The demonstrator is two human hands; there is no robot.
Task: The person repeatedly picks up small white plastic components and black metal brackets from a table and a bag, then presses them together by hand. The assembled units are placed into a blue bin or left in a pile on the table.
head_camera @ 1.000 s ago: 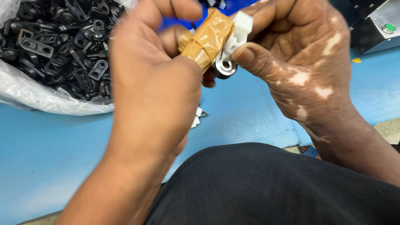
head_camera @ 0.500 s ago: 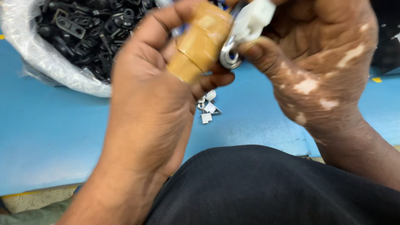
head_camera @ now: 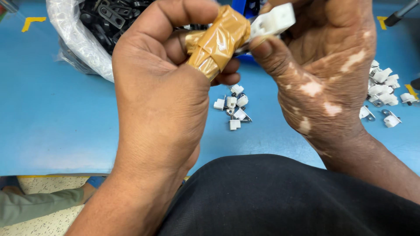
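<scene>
Together, left hand [head_camera: 157,100] grips a tape-wrapped tool [head_camera: 216,41] (brown); right hand [head_camera: 323,65] pinches a white clip [head_camera: 273,19].

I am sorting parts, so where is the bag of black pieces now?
In the head view, the clear bag of black metal pieces lies on the blue table at the upper left, just behind the left hand.

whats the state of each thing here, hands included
left hand: closed around a tape-wrapped tool
tape-wrapped tool: held, tip against the white clip
right hand: pinching a white clip
white clip: held at the tool's tip
plastic bag: open, full of black parts
loose white clips: scattered on the blue table
</scene>
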